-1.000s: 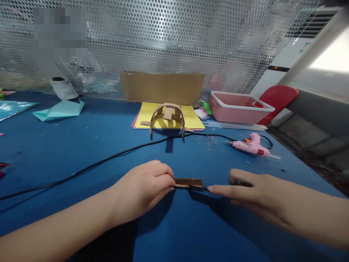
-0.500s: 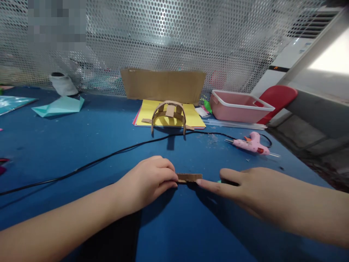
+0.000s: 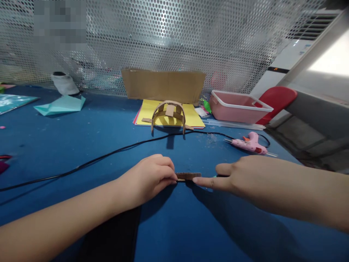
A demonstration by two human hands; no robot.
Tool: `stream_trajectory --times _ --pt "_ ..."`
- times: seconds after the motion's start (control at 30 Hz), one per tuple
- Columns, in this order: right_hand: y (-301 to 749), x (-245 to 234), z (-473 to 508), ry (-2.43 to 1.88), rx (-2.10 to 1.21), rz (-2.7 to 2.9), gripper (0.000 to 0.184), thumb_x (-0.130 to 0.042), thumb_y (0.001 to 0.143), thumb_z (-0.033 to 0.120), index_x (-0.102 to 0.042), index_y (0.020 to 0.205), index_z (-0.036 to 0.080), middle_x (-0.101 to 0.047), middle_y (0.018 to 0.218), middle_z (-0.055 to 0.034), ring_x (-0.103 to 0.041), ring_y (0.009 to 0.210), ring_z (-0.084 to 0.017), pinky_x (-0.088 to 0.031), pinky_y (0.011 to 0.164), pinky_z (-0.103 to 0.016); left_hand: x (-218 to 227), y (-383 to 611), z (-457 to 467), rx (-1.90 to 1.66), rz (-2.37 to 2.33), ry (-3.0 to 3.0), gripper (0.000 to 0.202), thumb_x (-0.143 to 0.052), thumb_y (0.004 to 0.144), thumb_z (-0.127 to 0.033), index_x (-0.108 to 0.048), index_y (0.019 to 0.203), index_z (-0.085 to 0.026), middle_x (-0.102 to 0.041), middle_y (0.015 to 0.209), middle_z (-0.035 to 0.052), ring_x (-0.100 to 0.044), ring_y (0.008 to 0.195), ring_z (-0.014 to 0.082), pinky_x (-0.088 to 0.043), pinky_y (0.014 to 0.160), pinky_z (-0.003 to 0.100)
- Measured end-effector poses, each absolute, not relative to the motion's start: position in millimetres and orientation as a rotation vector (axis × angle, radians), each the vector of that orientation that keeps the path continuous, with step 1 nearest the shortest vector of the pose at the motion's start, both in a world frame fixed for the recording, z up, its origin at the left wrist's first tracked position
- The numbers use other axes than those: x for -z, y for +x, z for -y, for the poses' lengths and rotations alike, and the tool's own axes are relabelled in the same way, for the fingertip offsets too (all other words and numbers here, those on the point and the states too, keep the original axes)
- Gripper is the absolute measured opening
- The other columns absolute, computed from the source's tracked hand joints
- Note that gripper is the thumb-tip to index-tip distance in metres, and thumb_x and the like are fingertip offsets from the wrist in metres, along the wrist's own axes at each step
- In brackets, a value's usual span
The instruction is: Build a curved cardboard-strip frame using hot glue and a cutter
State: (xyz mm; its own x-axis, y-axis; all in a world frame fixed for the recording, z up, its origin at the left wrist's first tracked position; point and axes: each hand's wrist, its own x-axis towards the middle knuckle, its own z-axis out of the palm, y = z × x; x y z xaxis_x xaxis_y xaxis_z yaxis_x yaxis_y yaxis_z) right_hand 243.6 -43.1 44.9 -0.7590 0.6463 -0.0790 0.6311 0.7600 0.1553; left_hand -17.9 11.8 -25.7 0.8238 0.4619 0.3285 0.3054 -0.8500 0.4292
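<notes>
Pinching the small cardboard strip at centre frame, your left hand clenches its near end on the blue table; your right hand holds nothing, forefinger extended, touching the far end; pressing harder could buckle it.

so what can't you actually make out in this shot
- Head view: the near end of the cardboard strip is hidden inside the left hand.
- What the right hand holds is covered by its fingers; only a dark sliver shows.
- The glue gun cord's far end runs off the left edge.
- Top left is pixelated.
- Things behind the perforated screen are blurred.
</notes>
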Motion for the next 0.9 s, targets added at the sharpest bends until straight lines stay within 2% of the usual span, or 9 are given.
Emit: stream_trajectory --times 0.1,0.33,0.57,0.67,0.8,0.9 --pt "244 -46 41 0.809 -0.214 -2.731 0.094 -0.043 0.056 -0.010 -0.047 0.139 0.034 -0.063 0.065 0.0045 -0.053 0.041 -0.012 -0.022 0.041 -0.028 27 -19 -12 -0.600 -0.574 2.637 0.017 -0.054 0.091 -0.017 -0.071 0.086 -0.018 -0.069 0.089 0.0044 -0.060 0.079 0.0148 -0.049 0.072 0.025" --pt "255 -43 37 0.820 -0.146 -2.720 0.099 -0.042 0.052 -0.009 -0.044 0.141 0.035 -0.061 0.063 0.0038 -0.051 0.039 -0.012 -0.020 0.039 -0.028 26 -19 -12 -0.585 -0.583 2.641 0.017 -0.054 0.091 -0.017 -0.071 0.085 -0.018 -0.069 0.089 0.0040 -0.061 0.078 0.0146 -0.050 0.071 0.025" --pt "265 -42 40 0.953 0.111 -2.833 0.080 -0.045 0.070 -0.007 -0.049 0.136 0.038 -0.063 0.068 0.0040 -0.051 0.042 -0.008 -0.029 0.040 -0.024 25 -18 -12 -0.574 -0.586 2.642 0.018 -0.054 0.091 -0.016 -0.071 0.085 -0.017 -0.069 0.090 0.0042 -0.061 0.078 0.0143 -0.050 0.072 0.025" --pt "267 -45 40 0.933 0.111 -2.803 0.085 -0.046 0.068 -0.008 -0.046 0.138 0.040 -0.062 0.070 0.0048 -0.055 0.047 -0.008 -0.032 0.042 -0.023 24 -19 -12 -0.571 -0.590 2.637 0.019 -0.053 0.091 -0.017 -0.071 0.086 -0.018 -0.069 0.091 0.0042 -0.061 0.078 0.0142 -0.050 0.073 0.025" --pt "270 -50 41 0.908 0.053 -2.684 0.103 -0.041 0.057 -0.011 -0.035 0.145 0.041 -0.064 0.078 0.0038 -0.056 0.050 -0.009 -0.033 0.042 -0.022 25 -19 -12 -0.589 -0.583 2.637 0.017 -0.055 0.091 -0.017 -0.070 0.085 -0.018 -0.069 0.089 0.0037 -0.061 0.077 0.0143 -0.050 0.071 0.025" --pt "274 -50 42 0.898 0.082 -2.703 0.099 -0.040 0.058 -0.011 -0.038 0.144 0.039 -0.064 0.078 0.0022 -0.054 0.047 -0.009 -0.034 0.042 -0.022 25 -19 -12 -0.587 -0.582 2.634 0.015 -0.056 0.090 -0.016 -0.070 0.085 -0.017 -0.069 0.090 0.0037 -0.061 0.078 0.0145 -0.050 0.072 0.025"
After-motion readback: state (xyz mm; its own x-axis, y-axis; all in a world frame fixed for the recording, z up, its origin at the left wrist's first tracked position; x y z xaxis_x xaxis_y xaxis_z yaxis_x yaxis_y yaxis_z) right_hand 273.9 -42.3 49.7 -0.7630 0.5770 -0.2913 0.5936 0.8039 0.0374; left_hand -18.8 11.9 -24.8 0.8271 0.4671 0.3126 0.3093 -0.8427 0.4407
